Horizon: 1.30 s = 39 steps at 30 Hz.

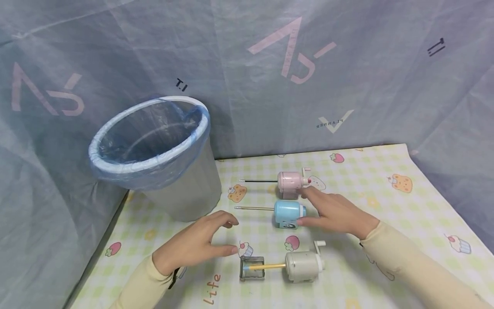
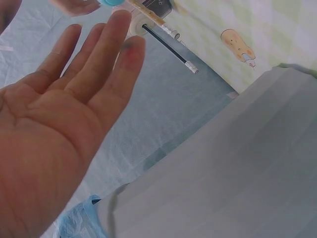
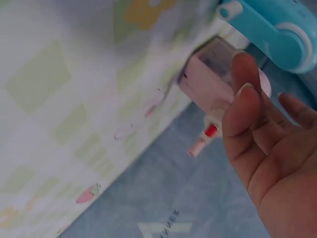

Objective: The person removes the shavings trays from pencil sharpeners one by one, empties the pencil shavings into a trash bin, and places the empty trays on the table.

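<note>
- Three crank sharpeners are lying in a column at the centre of the head view: the pink sharpener (image 1: 293, 183) uppermost, the blue sharpener (image 1: 289, 213) in the middle and the grey sharpener (image 1: 303, 265) lowest, each with a pencil sticking out toward the left of the frame.
- The right hand (image 1: 335, 213) is reaching in from the lower right with its fingers spread wide and holding nothing; its thumb is sitting just beside the right end of the blue sharpener and its forefinger is pointing up toward the pink one's crank.
- From the right wrist view, the pink sharpener (image 3: 214, 79) is lying just past the fingertips (image 3: 242, 64), with the blue sharpener (image 3: 277, 29) in the upper right corner; whether the fingers are touching either one I cannot tell.
- The left hand (image 1: 197, 246) is hovering at lower centre-left, fingers loosely spread and gripping nothing, close to the small clear tray (image 1: 252, 268) at the tip of the yellow pencil (image 1: 266, 266).
- A grey bin (image 1: 158, 159) lined with a blue bag is standing at the left of the frame, near the left hand and well apart from the sharpeners.
- The surface (image 1: 386, 206) is wearing a checked cloth with cartoon prints, and a grey-blue sheet (image 1: 347, 64) is hanging behind it.
</note>
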### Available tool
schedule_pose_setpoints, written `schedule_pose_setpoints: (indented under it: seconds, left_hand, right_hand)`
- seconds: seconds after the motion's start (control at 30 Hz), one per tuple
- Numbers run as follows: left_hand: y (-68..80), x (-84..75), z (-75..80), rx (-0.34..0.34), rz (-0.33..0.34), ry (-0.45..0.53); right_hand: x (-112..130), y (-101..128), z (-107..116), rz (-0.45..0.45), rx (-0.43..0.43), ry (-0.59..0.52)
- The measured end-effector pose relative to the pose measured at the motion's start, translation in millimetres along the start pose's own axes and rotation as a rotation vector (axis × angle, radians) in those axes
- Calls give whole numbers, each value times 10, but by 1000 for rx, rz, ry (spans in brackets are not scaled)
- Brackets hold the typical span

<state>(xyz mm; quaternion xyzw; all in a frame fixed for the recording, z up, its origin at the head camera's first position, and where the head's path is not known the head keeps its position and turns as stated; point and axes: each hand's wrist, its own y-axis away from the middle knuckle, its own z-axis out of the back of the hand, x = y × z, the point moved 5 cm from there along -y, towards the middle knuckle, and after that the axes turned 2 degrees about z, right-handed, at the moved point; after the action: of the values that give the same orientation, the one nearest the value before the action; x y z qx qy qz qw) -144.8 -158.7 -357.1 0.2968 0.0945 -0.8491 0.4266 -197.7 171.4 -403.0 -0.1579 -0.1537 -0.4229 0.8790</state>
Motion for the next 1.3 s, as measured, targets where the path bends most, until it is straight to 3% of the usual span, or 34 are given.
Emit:
schedule_pose_setpoints:
  seconds: [0.57, 0.9, 1.3]
  left_hand:
    - [-55, 27, -72, 31, 26, 8]
    - [-152, 9, -124, 93, 57, 80]
    - [-200, -12, -149, 111, 24, 72]
  right_hand:
    - [-22, -170, -265, 21, 88, -19]
    - [32, -228, -305, 72, 64, -12]
    - [60, -306, -328, 130, 116, -167]
